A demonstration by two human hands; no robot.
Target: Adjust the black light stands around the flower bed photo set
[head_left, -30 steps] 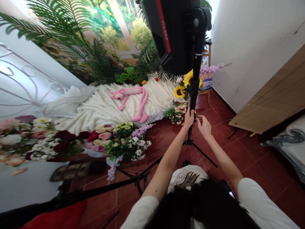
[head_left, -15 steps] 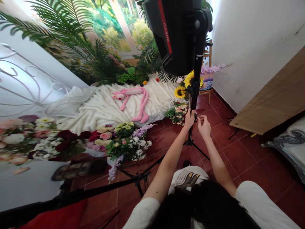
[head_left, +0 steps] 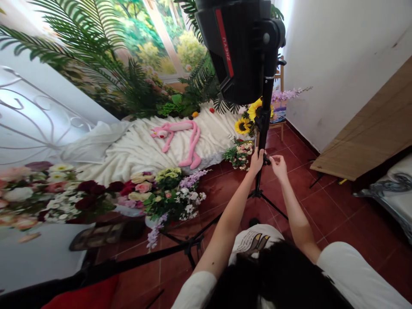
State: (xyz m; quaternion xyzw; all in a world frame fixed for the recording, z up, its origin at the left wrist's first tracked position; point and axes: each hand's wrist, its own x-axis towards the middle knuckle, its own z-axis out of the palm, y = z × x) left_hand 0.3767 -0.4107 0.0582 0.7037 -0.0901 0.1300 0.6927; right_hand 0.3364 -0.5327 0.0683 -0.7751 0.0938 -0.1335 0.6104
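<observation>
A black light stand point(head_left: 266, 92) rises in front of me, with a black lamp point(head_left: 236, 51) bearing a red stripe at its top. My left hand point(head_left: 256, 161) is wrapped round the stand's pole, below its upper joint. Just right of the pole, my right hand point(head_left: 278, 166) has its thumb and fingers pinched together by a small dark knob point(head_left: 267, 159). Whether the fingertips touch the knob is too small to tell. The stand's tripod legs point(head_left: 257, 194) spread on the red tiles below my hands.
A pink plush toy point(head_left: 183, 126) lies on a white draped cloth point(head_left: 144, 143). Flower bunches point(head_left: 167, 193) line its front edge; sunflowers point(head_left: 242, 126) are behind the pole. A second black stand point(head_left: 135, 257) crosses the lower left. A wooden board point(head_left: 363, 128) leans at right.
My right hand has shifted slightly to the right, its fingers still pinched near the knob. My left hand keeps its hold on the pole. The view has moved a little.
</observation>
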